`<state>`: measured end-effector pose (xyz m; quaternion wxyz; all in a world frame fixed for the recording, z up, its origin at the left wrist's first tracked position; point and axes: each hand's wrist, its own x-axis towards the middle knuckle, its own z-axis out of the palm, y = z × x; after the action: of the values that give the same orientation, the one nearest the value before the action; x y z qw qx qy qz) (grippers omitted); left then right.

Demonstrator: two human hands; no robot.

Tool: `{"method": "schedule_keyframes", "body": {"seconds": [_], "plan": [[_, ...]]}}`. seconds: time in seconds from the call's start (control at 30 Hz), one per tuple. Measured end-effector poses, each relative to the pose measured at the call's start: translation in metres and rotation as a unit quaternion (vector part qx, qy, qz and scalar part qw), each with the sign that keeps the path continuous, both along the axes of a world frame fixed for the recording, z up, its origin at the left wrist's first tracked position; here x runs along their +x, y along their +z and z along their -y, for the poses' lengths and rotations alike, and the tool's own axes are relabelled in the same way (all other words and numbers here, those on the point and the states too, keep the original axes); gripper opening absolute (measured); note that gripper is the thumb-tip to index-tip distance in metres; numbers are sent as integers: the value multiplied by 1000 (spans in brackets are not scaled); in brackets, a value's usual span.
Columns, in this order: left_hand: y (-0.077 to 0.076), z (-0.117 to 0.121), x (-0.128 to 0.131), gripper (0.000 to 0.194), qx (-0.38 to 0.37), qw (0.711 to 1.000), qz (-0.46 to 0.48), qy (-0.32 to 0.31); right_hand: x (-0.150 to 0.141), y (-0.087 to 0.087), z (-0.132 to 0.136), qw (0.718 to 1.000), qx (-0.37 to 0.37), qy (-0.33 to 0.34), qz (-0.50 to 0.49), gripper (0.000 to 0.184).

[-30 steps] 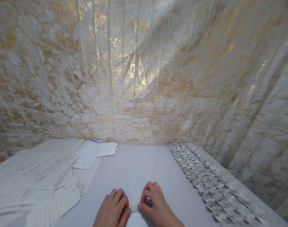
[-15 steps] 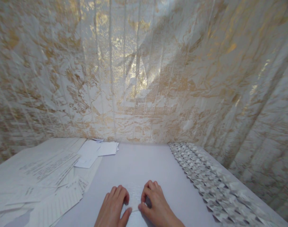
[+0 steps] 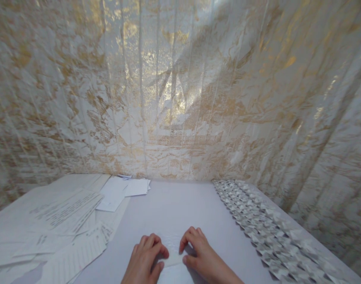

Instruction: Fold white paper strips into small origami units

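- Loose papers are lying flat, left on the table
- Folded papers are making long rows, right
- Left hand and right hand are curling; I cannot tell if they are pinching
- White strip is lying between them, not looking peaked like the rows

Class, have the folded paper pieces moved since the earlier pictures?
No; the folded paper pieces lie in the same place against the right edge of the table.

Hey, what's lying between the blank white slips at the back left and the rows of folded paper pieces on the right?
Only bare tabletop between the blank white slips and the folded paper pieces, as the head view shows.
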<state>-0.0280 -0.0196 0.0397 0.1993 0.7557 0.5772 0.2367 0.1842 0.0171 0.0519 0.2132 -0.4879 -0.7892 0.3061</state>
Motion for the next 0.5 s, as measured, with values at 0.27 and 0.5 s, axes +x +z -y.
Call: {"method": "schedule_keyframes", "body": {"seconds": [0.27,0.5], "plan": [[2,0,1,17,21,995,-83,-53,-5,-17,-1,995,37,73,-65,31],[-11,-4,-4,13,138,972,-164,-92,-15,-25,0,994,79,71,-6,29]]}}
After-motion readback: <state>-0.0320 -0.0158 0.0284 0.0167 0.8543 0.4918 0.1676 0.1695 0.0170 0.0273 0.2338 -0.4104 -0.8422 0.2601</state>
